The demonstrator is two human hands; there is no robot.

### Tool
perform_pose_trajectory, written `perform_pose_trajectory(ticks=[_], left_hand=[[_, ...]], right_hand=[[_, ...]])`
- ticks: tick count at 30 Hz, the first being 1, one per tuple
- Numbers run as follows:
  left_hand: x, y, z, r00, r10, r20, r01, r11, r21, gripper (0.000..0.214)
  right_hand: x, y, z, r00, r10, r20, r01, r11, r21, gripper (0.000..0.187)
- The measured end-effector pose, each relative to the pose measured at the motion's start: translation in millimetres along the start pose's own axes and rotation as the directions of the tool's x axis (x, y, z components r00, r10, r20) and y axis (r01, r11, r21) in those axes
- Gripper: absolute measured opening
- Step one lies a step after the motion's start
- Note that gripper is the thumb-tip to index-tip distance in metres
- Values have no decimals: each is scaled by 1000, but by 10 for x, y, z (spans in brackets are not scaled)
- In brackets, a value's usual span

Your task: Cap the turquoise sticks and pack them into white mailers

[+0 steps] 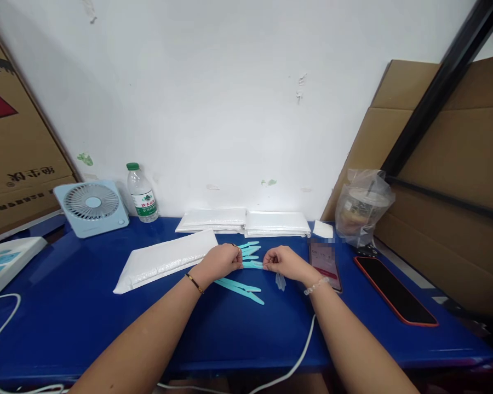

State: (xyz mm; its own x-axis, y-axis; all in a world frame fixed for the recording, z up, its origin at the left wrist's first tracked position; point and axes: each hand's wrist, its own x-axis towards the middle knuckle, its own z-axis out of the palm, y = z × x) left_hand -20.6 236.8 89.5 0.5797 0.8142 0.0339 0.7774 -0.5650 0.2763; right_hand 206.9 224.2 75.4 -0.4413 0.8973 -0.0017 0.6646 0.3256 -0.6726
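Both hands hold a slim turquoise eyebrow razor (pixel 252 265) level, just above the blue table. My left hand (pixel 224 261) is closed in a pinch at its left end. At its right end my right hand (pixel 282 262) pinches too, its fingertips hiding the tip. Several more turquoise razors (pixel 250 249) lie fanned out just behind. Two others (pixel 242 289) rest in front of my left hand, their left ends partly under it. Small clear plastic pieces (pixel 280 282), perhaps blade caps, lie below my right hand.
A white padded mailer (pixel 164 260) lies left of my hands, with stacked mailers (pixel 211 220) along the wall. A fan (pixel 92 207), bottle (pixel 143 194) and power strip (pixel 8 262) stand left. Phones (pixel 395 290) and a bagged cup (pixel 363 208) sit right. A white cable (pixel 299 355) crosses the front edge.
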Motion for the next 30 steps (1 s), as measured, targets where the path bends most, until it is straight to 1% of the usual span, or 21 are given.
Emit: perform_pose_trajectory(ticks=[2, 4, 6, 8, 10, 11, 12, 14, 16, 18, 21, 24, 30], left_hand=[[5, 11, 5, 1000, -8, -21, 7, 1000, -6, 11], [-7, 13, -25, 999, -17, -48, 15, 999, -42, 14], [-37, 8, -84, 999, 0, -37, -3, 995, -101, 22], [-71, -1, -141, 996, 67, 57, -57, 985, -163, 29], [-91, -10, -170, 971, 151, 186, -109, 969, -220, 28], [-94, -14, -171, 956, 177, 233, -119, 963, -240, 26], [-92, -17, -164, 950, 182, 256, -118, 962, -246, 24], [-79, -20, -140, 963, 145, 228, -95, 972, -217, 19], [-62, -22, -117, 982, 103, 158, -75, 983, -170, 18], [-50, -24, -105, 989, 93, 112, -77, 987, -138, 19], [-41, -25, -101, 985, 105, 136, -86, 986, -143, 19], [-39, -15, -102, 983, 97, 156, -71, 984, -162, 16], [-26, 35, -75, 990, 83, 115, -66, 987, -144, 14]], right_hand=[[-9, -24, -18, 999, -1, -33, 0, 1000, -24, 13], [-55, -48, -90, 998, -23, -53, 21, 999, -33, 14], [-123, -56, -190, 997, -77, -23, 76, 997, -21, 16], [-182, -40, -269, 990, -124, 65, 124, 992, -7, 18], [-207, -10, -297, 980, -127, 156, 128, 992, 2, 18], [-204, 5, -290, 976, -121, 181, 123, 992, 0, 17], [-195, 17, -274, 976, -112, 185, 115, 993, -7, 15], [-163, 27, -228, 986, -91, 138, 96, 995, -29, 11], [-132, 26, -189, 995, -72, 71, 76, 996, -46, 12], [-114, 31, -169, 997, -58, 46, 60, 998, -36, 13], [-107, 55, -163, 997, -61, 53, 62, 998, -19, 14], [-101, 71, -154, 995, -85, 47, 86, 996, -26, 10], [-59, 29, -71, 991, -134, 29, 134, 991, -21, 11]])
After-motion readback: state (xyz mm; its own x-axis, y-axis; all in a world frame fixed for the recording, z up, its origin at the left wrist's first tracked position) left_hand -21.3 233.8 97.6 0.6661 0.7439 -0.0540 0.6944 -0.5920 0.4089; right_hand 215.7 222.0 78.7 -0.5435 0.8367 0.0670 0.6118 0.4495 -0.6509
